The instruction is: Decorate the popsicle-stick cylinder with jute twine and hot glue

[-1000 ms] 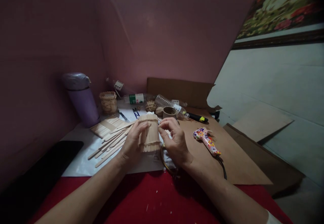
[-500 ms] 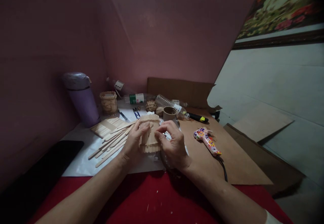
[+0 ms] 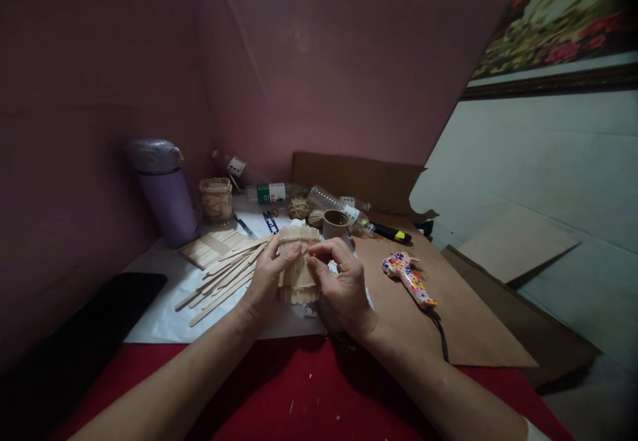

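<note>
My left hand [image 3: 264, 280] grips the left side of a small craft-stick container [image 3: 300, 289], its thumb lying across the pale face. Scalloped stick ends line the container's top and bottom, and a thin cord runs just below the upper edge. With thumb and forefinger pinched together, my right hand [image 3: 345, 289] is at the right part of that face; whatever is between those fingertips is too small to make out. Left of the container, loose craft sticks [image 3: 224, 287] lie fanned out beside a banded bundle of sticks [image 3: 212, 247].
A brown mug [image 3: 335, 223] stands just behind my right hand. Balls of twine [image 3: 300, 208], plastic bottles [image 3: 323, 198] and a second stick container [image 3: 216, 198] are farther back. A purple tumbler [image 3: 169, 202] is at left; a flowered glue gun [image 3: 409, 280] rests on cardboard [image 3: 478, 335] at right.
My right fingertips have moved slightly up along the container's face, still pinched. The left hand keeps its hold, and the whole view has shifted a little.
</note>
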The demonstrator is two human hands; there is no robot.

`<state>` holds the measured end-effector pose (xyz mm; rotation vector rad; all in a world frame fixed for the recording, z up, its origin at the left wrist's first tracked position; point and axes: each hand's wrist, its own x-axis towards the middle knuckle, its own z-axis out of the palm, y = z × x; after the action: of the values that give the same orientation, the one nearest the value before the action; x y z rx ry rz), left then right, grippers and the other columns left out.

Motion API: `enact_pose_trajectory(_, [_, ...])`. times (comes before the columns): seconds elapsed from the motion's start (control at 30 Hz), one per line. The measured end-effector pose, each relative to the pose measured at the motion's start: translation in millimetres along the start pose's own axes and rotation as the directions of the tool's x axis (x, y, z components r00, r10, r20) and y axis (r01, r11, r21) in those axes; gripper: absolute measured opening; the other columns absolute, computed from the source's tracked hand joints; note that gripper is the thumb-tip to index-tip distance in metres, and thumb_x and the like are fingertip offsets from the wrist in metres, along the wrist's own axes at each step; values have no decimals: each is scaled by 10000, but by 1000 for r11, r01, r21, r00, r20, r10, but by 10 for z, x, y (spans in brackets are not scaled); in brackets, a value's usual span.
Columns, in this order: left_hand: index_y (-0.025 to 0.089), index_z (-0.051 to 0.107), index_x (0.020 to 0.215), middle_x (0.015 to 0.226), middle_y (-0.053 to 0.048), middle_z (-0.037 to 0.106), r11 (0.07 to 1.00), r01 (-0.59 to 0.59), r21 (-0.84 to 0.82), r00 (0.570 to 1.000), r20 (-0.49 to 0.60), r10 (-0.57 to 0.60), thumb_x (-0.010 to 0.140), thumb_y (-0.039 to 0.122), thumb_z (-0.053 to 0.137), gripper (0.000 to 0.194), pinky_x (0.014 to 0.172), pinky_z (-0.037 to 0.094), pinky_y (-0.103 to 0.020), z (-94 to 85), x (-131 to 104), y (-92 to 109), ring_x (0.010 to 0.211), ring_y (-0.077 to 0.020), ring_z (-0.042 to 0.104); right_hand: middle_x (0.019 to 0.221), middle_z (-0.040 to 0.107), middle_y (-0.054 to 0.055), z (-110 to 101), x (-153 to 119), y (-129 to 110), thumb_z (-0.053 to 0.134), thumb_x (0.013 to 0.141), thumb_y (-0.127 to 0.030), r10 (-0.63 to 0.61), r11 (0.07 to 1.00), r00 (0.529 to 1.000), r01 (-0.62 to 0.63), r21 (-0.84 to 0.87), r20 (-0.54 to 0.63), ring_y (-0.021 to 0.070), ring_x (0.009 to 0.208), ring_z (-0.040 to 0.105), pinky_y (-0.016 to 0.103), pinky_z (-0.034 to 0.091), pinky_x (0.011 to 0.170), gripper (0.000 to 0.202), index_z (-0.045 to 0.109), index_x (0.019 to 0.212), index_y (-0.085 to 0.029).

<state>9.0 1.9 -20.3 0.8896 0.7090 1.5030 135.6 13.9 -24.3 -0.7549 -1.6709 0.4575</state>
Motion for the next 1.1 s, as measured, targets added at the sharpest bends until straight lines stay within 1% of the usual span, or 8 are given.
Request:
enact_pose_trajectory(0.13, [183, 582, 1043, 838, -23, 681, 999, 32, -14, 999, -15, -33, 742, 284, 726, 349, 585, 522, -252, 20, -17, -6, 648, -153, 643, 781, 554, 4, 0, 2, 30, 576, 838, -125, 11, 1000, 1000, -11, -7, -4, 151, 737, 534, 272, 434, 686, 93, 604, 784, -197])
enact_pose_trajectory(0.3, [202, 576, 1084, 796, -10, 675, 998, 66, -24, 998, -9, -66, 739, 288, 732, 388, 555, 531, -258, 26, -27, -41, 641, -167, 656, 767, 513, 2, -16, 14, 58, 534, 834, -86, -4, 1000, 1000, 4, -31, -4, 153, 744, 497, 276, 401, 686, 167, 534, 711, -199])
enact_pose_trajectory(0.5, [182, 580, 1104, 849, -45, 702, 995, 93, -34, 996, 9, -93, 736, 300, 731, 415, 592, 556, -292, 29, -34, -65, 662, -188, 674, 776, 483, -2, -20, 31, 69, 521, 807, -45, -12, 999, 1000, 12, -52, -3, 154, 756, 476, 282, 393, 705, 198, 495, 691, -203])
enact_pose_trajectory(0.63, [193, 566, 1125, 862, -53, 706, 989, 142, -37, 990, 5, -142, 737, 303, 726, 434, 547, 558, -323, 46, -47, -63, 649, -215, 677, 822, 479, 7, -22, 32, 64, 528, 793, -53, -17, 999, 999, 16, -42, -28, 164, 806, 488, 296, 413, 747, 192, 501, 684, -209])
enact_pose_trajectory(0.73, [184, 574, 1102, 872, -60, 703, 986, 158, -49, 987, 2, -158, 740, 296, 724, 408, 544, 553, -314, 33, -32, -41, 647, -207, 675, 866, 487, 21, -17, 9, 46, 533, 788, -61, 5, 999, 999, -6, -35, -35, 176, 853, 505, 319, 431, 793, 179, 513, 693, -211])
enact_pose_trajectory(0.87, [155, 605, 1042, 868, -60, 700, 988, 137, -68, 989, -50, -141, 747, 299, 720, 348, 604, 553, -304, -12, 16, 16, 651, -186, 671, 949, 539, 54, -10, -19, 27, 519, 806, -75, -9, 1000, 1000, 9, -19, 6, 200, 942, 539, 369, 433, 876, 160, 511, 720, -210])
enact_pose_trajectory(1.0, [157, 608, 1067, 865, -62, 706, 984, 157, -84, 987, -13, -159, 767, 301, 700, 346, 617, 548, -309, -18, 30, 42, 669, -195, 674, 907, 550, 49, -31, 12, 52, 493, 846, -104, -30, 999, 998, 29, -19, -61, 195, 894, 546, 351, 453, 820, 138, 526, 767, -212])
enact_pose_trajectory(1.1, [153, 616, 1044, 871, -72, 710, 982, 176, -65, 984, 7, -176, 778, 324, 689, 325, 604, 543, -316, -5, 17, 33, 681, -211, 677, 928, 532, 45, -56, 35, 85, 483, 848, -79, -44, 999, 997, 42, -30, -58, 187, 902, 540, 331, 461, 800, 176, 592, 863, -217])
